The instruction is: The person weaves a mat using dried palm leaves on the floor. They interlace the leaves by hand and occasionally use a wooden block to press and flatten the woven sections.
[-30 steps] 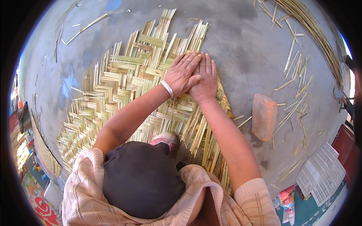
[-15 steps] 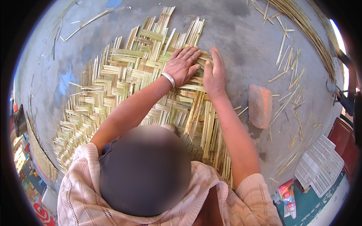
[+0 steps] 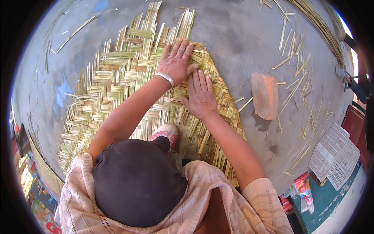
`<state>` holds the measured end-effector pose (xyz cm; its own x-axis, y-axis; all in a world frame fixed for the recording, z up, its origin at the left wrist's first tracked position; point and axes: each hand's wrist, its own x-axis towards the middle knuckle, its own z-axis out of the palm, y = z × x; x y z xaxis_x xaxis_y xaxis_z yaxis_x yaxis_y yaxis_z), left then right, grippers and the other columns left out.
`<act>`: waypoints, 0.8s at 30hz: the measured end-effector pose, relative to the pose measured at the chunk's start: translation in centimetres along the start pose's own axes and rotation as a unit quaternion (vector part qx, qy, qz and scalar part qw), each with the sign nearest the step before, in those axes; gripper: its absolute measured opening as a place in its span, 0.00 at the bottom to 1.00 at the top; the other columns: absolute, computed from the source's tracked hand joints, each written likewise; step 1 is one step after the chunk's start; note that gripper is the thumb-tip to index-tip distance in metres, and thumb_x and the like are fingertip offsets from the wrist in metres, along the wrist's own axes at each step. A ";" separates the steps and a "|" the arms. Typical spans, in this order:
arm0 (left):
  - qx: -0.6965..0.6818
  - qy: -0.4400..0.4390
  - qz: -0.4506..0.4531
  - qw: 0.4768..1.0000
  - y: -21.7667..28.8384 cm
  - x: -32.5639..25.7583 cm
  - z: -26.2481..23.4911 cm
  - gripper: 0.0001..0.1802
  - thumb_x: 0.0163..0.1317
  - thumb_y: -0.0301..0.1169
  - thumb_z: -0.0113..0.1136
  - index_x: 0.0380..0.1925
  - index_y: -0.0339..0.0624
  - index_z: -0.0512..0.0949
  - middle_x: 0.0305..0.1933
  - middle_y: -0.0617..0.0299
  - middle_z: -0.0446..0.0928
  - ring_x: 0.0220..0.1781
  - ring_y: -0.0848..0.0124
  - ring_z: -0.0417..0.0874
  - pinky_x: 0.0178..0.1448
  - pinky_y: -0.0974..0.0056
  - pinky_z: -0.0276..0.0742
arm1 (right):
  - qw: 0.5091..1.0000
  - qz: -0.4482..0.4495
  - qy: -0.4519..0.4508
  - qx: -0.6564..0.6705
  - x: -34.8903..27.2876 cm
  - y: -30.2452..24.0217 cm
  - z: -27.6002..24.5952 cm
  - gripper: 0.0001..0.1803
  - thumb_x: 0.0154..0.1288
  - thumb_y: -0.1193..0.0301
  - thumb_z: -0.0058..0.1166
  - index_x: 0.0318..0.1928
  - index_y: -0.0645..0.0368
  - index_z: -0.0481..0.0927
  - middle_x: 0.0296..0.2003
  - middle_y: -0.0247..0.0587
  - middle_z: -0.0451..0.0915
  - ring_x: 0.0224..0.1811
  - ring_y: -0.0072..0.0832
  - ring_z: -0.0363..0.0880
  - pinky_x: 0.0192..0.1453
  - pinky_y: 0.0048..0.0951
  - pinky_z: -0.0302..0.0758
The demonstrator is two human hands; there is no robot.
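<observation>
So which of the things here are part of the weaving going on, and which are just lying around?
In use:
woven bamboo mat
left hand, flat on the mat
right hand, flat on the mat beside it

Lying about:
brick
loose bamboo strips
white plastic grid tray
colourful packet

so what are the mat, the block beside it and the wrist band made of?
Mat: flat pale yellow-green strips, split bamboo or cane by the look, dry and matte, woven in a crossing pattern. Block: reddish, rough and chipped, probably fired brick. Wrist band: silvery and shiny, likely metal.
</observation>
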<state>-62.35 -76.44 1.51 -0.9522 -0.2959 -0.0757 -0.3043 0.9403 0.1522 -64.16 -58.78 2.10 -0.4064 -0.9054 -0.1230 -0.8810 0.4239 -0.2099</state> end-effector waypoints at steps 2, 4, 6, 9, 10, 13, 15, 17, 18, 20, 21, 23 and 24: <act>-0.017 -0.011 -0.032 0.999 0.7 0.0 0.3 0.40 0.72 0.58 0.36 0.75 0.47 0.49 0.80 0.59 0.47 0.82 0.63 0.41 0.81 0.49 0.33 | 1.000 -0.004 0.026 0.013 -0.1 0.2 0.5 0.44 0.67 0.44 0.45 0.71 0.65 0.59 0.74 0.51 0.53 0.79 0.42 0.43 0.81 0.45 0.36; -0.008 -0.004 -0.049 0.999 1.0 -0.1 0.6 0.39 0.72 0.57 0.35 0.76 0.47 0.48 0.81 0.59 0.46 0.82 0.63 0.40 0.81 0.49 0.32 | 0.998 -0.002 0.061 0.026 -0.1 0.1 0.5 0.40 0.68 0.46 0.45 0.68 0.66 0.65 0.72 0.51 0.58 0.77 0.42 0.49 0.80 0.45 0.41; -0.019 0.011 -0.046 0.999 0.9 -0.2 0.9 0.37 0.73 0.54 0.34 0.76 0.48 0.48 0.81 0.60 0.45 0.82 0.64 0.40 0.81 0.49 0.31 | 0.996 0.003 0.076 0.056 0.0 0.0 -0.4 0.37 0.68 0.48 0.45 0.65 0.66 0.68 0.70 0.52 0.60 0.76 0.43 0.52 0.80 0.45 0.44; -0.007 0.027 -0.047 0.998 0.8 -0.2 1.3 0.36 0.73 0.53 0.33 0.75 0.49 0.49 0.81 0.62 0.45 0.82 0.65 0.40 0.81 0.49 0.32 | 0.971 -0.014 0.148 0.186 -0.5 1.2 -4.0 0.32 0.65 0.56 0.55 0.63 0.64 0.70 0.69 0.52 0.63 0.73 0.45 0.58 0.77 0.46 0.53; -0.007 0.018 -0.053 0.998 0.8 -0.2 1.4 0.35 0.73 0.52 0.34 0.75 0.49 0.49 0.81 0.62 0.45 0.82 0.65 0.40 0.82 0.50 0.32 | 0.962 -0.019 0.154 0.225 -1.1 2.1 -5.6 0.32 0.64 0.57 0.57 0.64 0.63 0.70 0.69 0.53 0.63 0.73 0.45 0.58 0.76 0.46 0.54; -0.003 0.004 -0.062 0.998 1.0 -0.1 1.5 0.35 0.72 0.49 0.35 0.76 0.49 0.48 0.81 0.63 0.45 0.82 0.66 0.40 0.82 0.52 0.30 | 0.978 0.095 0.185 0.011 -4.2 8.3 -10.7 0.38 0.57 0.59 0.65 0.66 0.59 0.68 0.68 0.55 0.63 0.72 0.49 0.58 0.74 0.45 0.58; 0.001 0.021 -0.063 0.998 1.1 0.0 1.6 0.35 0.72 0.49 0.35 0.76 0.50 0.49 0.81 0.63 0.45 0.82 0.67 0.40 0.82 0.52 0.30 | 0.963 0.211 0.170 -0.009 -6.4 12.8 -12.5 0.43 0.52 0.59 0.69 0.67 0.60 0.66 0.68 0.55 0.63 0.72 0.51 0.58 0.73 0.44 0.59; 0.005 0.015 -0.064 0.998 1.2 0.0 1.5 0.35 0.72 0.50 0.35 0.75 0.50 0.49 0.81 0.63 0.46 0.82 0.67 0.40 0.82 0.52 0.30 | 0.943 0.292 0.141 0.070 -8.0 15.8 -12.7 0.47 0.50 0.60 0.71 0.69 0.60 0.63 0.67 0.55 0.65 0.71 0.51 0.61 0.72 0.43 0.62; 0.011 0.014 -0.067 0.998 1.2 0.0 1.5 0.35 0.72 0.50 0.35 0.75 0.50 0.49 0.81 0.63 0.46 0.82 0.67 0.40 0.82 0.52 0.30 | 0.929 0.334 0.105 0.120 -8.5 16.7 -12.6 0.48 0.50 0.61 0.71 0.69 0.61 0.62 0.67 0.56 0.65 0.70 0.51 0.62 0.71 0.43 0.63; 0.011 0.016 -0.064 0.998 1.1 0.0 1.5 0.35 0.72 0.50 0.35 0.75 0.50 0.50 0.81 0.63 0.46 0.82 0.67 0.40 0.82 0.52 0.30 | 0.908 0.371 0.068 0.181 -8.7 17.0 -12.3 0.50 0.50 0.61 0.71 0.70 0.60 0.60 0.66 0.56 0.67 0.68 0.50 0.66 0.70 0.42 0.65; 0.014 0.012 -0.065 0.998 1.1 0.1 1.5 0.35 0.72 0.50 0.35 0.75 0.50 0.50 0.81 0.63 0.46 0.82 0.67 0.40 0.82 0.52 0.31 | 0.907 0.369 0.068 0.191 -8.4 16.5 -12.4 0.50 0.50 0.61 0.71 0.71 0.60 0.59 0.65 0.56 0.69 0.67 0.49 0.68 0.69 0.41 0.66; 0.012 0.016 -0.066 0.998 1.1 0.1 1.5 0.34 0.73 0.49 0.34 0.75 0.50 0.50 0.81 0.63 0.46 0.82 0.66 0.41 0.82 0.52 0.31 | 0.907 0.350 0.104 0.209 -7.4 15.0 -13.4 0.51 0.50 0.61 0.71 0.72 0.59 0.58 0.65 0.55 0.69 0.67 0.47 0.69 0.69 0.40 0.67; 0.008 0.019 -0.064 0.998 1.1 0.1 1.5 0.34 0.73 0.49 0.34 0.75 0.50 0.50 0.81 0.63 0.46 0.82 0.66 0.41 0.82 0.51 0.32 | 0.906 0.336 0.136 0.220 -6.8 14.2 -14.5 0.51 0.50 0.61 0.72 0.72 0.59 0.58 0.65 0.55 0.69 0.67 0.45 0.69 0.69 0.40 0.67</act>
<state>-62.71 -75.16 0.17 -0.9060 -0.4197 -0.0555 -0.4233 0.8968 0.1284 -77.40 -46.90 13.99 -0.9124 -0.3865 -0.1350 -0.2557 0.7955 -0.5493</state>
